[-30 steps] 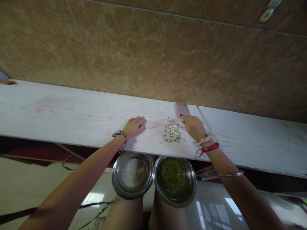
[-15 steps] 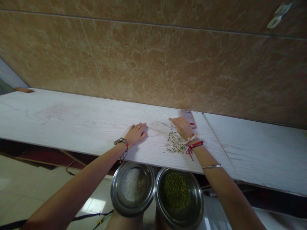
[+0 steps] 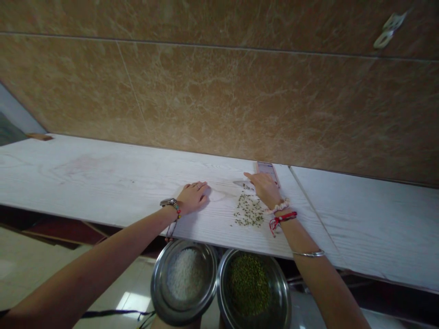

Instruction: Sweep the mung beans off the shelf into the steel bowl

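Head view: the hands are well apart on the white counter (image 3: 137, 183). The left hand (image 3: 192, 198) lies palm down, fingers loosely spread, between the back wall (image 3: 206, 100) and the counter's front edge, with a long stretch of surface to its left. A gap separates it from the scattered green beans (image 3: 248, 210). The right hand (image 3: 247, 176) is at their far right side, beside a pale flat piece (image 3: 240, 183); whether its fingers grip that piece cannot be told. It partly covers the phone (image 3: 266, 169), which lies near the wall, left of the counter's seam (image 3: 310, 201). Just past the front edge are two metal bowls, nearly touching: the left bowl (image 3: 156, 297) holds white grains (image 3: 185, 276), the right bowl (image 3: 284, 301) green beans.

Compared with a second ago, the right hand reaches farther left over the beans' far end; the left hand has barely moved.
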The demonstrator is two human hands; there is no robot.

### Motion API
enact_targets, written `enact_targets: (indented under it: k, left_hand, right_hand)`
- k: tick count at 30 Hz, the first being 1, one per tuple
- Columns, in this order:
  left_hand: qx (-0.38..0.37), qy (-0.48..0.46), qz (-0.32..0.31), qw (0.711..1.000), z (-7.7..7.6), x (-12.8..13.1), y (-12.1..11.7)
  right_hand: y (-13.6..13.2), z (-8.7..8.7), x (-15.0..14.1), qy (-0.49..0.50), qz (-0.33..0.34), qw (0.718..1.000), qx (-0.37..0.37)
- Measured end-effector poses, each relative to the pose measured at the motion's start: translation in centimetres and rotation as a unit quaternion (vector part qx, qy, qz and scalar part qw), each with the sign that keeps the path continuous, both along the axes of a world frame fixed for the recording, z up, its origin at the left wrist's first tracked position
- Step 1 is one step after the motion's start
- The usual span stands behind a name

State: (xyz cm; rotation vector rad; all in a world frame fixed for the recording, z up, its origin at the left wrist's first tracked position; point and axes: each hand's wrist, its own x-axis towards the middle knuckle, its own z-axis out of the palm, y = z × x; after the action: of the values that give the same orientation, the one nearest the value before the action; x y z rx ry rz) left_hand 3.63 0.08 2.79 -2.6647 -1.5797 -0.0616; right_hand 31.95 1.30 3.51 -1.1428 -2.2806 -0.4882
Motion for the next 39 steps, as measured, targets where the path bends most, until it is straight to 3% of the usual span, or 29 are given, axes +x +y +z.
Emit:
enact_targets:
  k: [7,10,21,39]
  left_hand:
    - [-0.016,0.130,-0.089,0.987,2.7,0.0,2.1]
    - [-0.002,0.157,-0.119,0.980,3.0,-0.2,3.5]
    - [-0.025,0.042,-0.093,0.994,-0.1,-1.3,5.3]
    - [-0.009,-0.004,-0.100,0.995,-0.9,-1.7,5.7]
  right_hand:
    - [0.7,-0.8,-0.1,0.001,0.017,1.000,-0.008]
    - [1.0,-1.0,0.0,0.005,0.019,1.000,-0.008]
    - [0.9,-0.8,0.0,-0.003,0.019,1.000,-0.002]
    - [-2.9,2.3,-0.6,-0.025,0.021,0.999,-0.015]
